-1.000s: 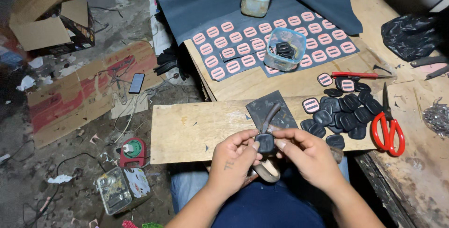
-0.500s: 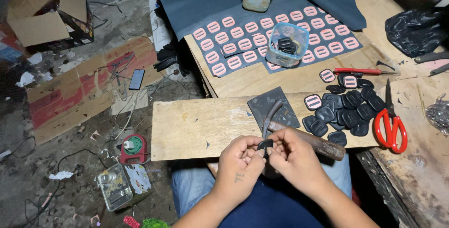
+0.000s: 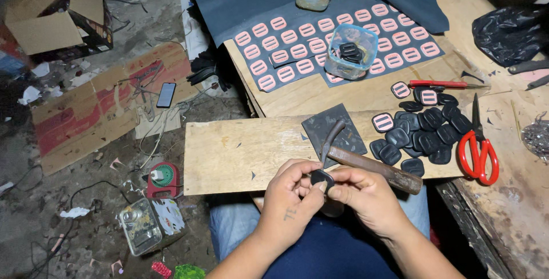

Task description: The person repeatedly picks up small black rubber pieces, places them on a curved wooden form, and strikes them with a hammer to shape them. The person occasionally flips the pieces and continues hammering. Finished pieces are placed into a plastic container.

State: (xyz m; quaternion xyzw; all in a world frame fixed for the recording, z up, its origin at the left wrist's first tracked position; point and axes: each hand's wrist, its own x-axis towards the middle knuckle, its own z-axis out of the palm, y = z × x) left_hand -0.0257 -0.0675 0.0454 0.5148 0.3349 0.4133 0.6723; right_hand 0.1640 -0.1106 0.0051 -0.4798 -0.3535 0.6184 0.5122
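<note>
1. Black and small, the little oval piece [image 3: 322, 178] sits pinched between both hands, low in the middle of the view, just at the near edge of the wooden board [image 3: 240, 153].
2. Both hands meet on it. The left hand [image 3: 291, 196] holds it with thumb and fingers from the left. The right hand [image 3: 366, 196] holds it from the right. The hands touch each other around the piece.
3. The piece is so small that I cannot tell which way its long side runs. Neither hand is nearer; both are on it.
4. Just past the hands lies a hammer [image 3: 374, 167] with a wooden handle. The handle runs from the middle out to the right, and the curved dark head rests on a dark square mat [image 3: 334, 127].
5. A pile of black pieces [image 3: 426, 133] lies to the right on the desk [image 3: 514, 199], next to red scissors [image 3: 479, 153].
6. Compared with half a second ago, the hands have stayed close together on the piece. The view has tipped down a bit, so the hammer handle shows more.
</note>
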